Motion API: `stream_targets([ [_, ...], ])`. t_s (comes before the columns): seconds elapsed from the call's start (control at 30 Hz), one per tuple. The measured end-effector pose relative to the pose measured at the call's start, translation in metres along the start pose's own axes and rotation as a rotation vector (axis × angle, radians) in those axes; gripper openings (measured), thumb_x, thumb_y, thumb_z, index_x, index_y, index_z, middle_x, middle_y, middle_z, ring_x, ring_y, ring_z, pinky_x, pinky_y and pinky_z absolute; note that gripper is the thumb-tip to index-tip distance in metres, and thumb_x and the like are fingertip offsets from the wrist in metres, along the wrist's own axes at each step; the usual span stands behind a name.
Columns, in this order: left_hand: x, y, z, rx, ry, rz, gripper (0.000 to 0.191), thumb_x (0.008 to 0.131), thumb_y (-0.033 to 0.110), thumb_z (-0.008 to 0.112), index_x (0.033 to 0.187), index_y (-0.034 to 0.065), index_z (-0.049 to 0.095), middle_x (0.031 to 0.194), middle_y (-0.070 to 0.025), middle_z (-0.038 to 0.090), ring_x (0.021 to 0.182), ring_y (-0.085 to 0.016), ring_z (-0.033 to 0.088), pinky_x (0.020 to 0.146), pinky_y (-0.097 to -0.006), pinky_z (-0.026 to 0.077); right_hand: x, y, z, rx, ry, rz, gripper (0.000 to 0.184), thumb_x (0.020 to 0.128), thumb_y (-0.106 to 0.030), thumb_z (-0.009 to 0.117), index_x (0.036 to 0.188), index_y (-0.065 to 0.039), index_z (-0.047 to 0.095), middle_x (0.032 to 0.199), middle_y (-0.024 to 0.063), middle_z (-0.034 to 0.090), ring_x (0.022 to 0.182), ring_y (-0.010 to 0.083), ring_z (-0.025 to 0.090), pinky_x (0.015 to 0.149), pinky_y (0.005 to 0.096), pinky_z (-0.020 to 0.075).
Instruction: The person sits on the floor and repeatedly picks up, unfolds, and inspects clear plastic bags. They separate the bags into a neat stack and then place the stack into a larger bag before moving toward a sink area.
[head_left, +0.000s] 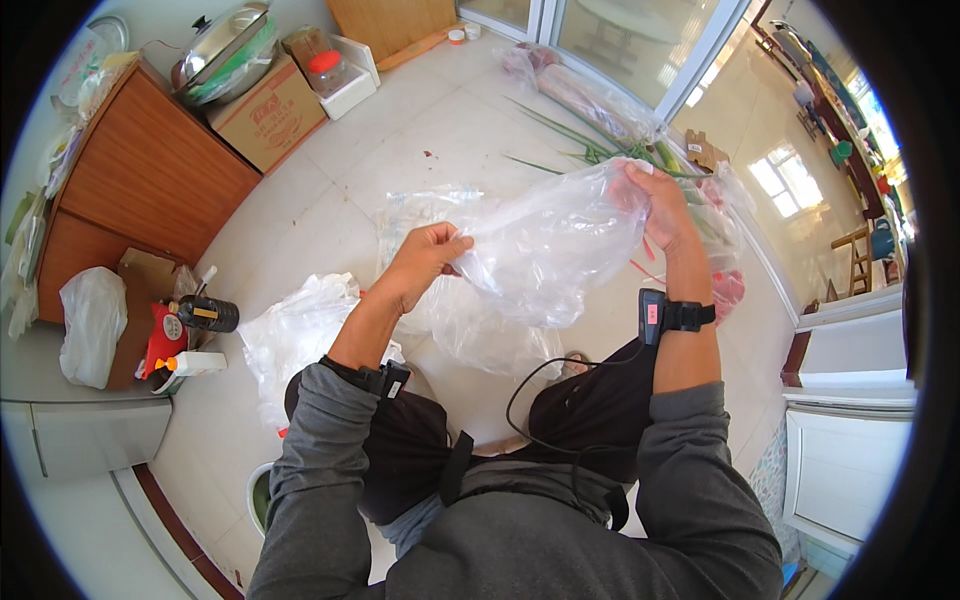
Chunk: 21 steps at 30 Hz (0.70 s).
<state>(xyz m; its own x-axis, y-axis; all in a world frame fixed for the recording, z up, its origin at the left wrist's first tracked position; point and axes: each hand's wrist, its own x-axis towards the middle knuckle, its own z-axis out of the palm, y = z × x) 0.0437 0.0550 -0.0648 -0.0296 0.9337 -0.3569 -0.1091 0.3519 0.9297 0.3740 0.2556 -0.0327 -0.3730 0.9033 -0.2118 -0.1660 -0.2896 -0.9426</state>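
Observation:
A clear plastic bag (547, 232) is stretched between my two hands above the tiled floor. My left hand (427, 259) pinches its left edge between thumb and fingers. At the upper right corner, my right hand (660, 199) grips the bag, and some of its fingers show through the film. More clear plastic (487, 337) hangs or lies below, near my feet; I cannot tell whether it is a separate bag. Flat on the floor behind my left hand is another clear sheet or bag (397, 214). Crumpled white plastic bags (292, 337) lie left of my left forearm.
Green onions (577, 139) and bagged produce (600, 97) lie along the glass door. A cardboard box (270, 112) stands by the wooden cabinet (150, 165). At left are a dark bottle (210, 313) and a white bottle (199, 364). A cable (517, 386) runs from my right wrist across my lap.

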Motion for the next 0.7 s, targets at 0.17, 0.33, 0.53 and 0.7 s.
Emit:
stream_targets([
  [0.17, 0.004, 0.007, -0.008, -0.281, 0.141, 0.116, 0.022, 0.104, 0.028, 0.065, 0.095, 0.0091, 0.066, 0.089, 0.0009, 0.067, 0.079, -0.009, 0.062, 0.076, -0.0269, 0.053, 0.006, -0.001, -0.012, -0.043, 0.058, -0.06, 0.022, 0.102, -0.022, 0.066, 0.118, -0.009, 0.074, 0.088, -0.0014, 0.07, 0.071, 0.0069, 0.063, 0.058, 0.0211, 0.046],
  [0.33, 0.006, 0.013, -0.012, -0.346, 0.191, 0.208, 0.033, 0.108, 0.039, 0.058, 0.102, 0.0075, 0.066, 0.091, 0.0014, 0.067, 0.082, -0.009, 0.062, 0.077, -0.0246, 0.05, 0.007, 0.0, -0.009, -0.041, 0.094, -0.144, 0.022, 0.101, -0.027, 0.068, 0.118, -0.014, 0.075, 0.079, -0.0091, 0.06, 0.058, -0.0018, 0.042, 0.049, 0.0162, 0.0291],
  [0.53, -0.011, 0.027, -0.01, -0.361, 0.083, 0.264, 0.032, 0.106, 0.026, 0.057, 0.131, 0.007, 0.058, 0.112, -0.0056, 0.068, 0.104, -0.017, 0.064, 0.095, -0.0356, 0.051, 0.005, -0.005, -0.008, -0.011, 0.062, -0.128, 0.028, 0.101, -0.026, 0.07, 0.123, -0.009, 0.071, 0.096, -0.0043, 0.068, 0.081, 0.0055, 0.061, 0.072, 0.0223, 0.0505],
  [0.7, -0.017, 0.031, -0.005, -0.091, 0.157, 0.362, 0.041, 0.099, 0.018, 0.061, 0.139, 0.008, 0.055, 0.119, -0.0071, 0.064, 0.11, -0.019, 0.062, 0.098, -0.038, 0.05, 0.006, -0.006, -0.008, 0.039, 0.073, -0.173, 0.027, 0.101, -0.024, 0.069, 0.123, -0.009, 0.071, 0.099, -0.0043, 0.069, 0.083, 0.0048, 0.062, 0.074, 0.021, 0.0528],
])
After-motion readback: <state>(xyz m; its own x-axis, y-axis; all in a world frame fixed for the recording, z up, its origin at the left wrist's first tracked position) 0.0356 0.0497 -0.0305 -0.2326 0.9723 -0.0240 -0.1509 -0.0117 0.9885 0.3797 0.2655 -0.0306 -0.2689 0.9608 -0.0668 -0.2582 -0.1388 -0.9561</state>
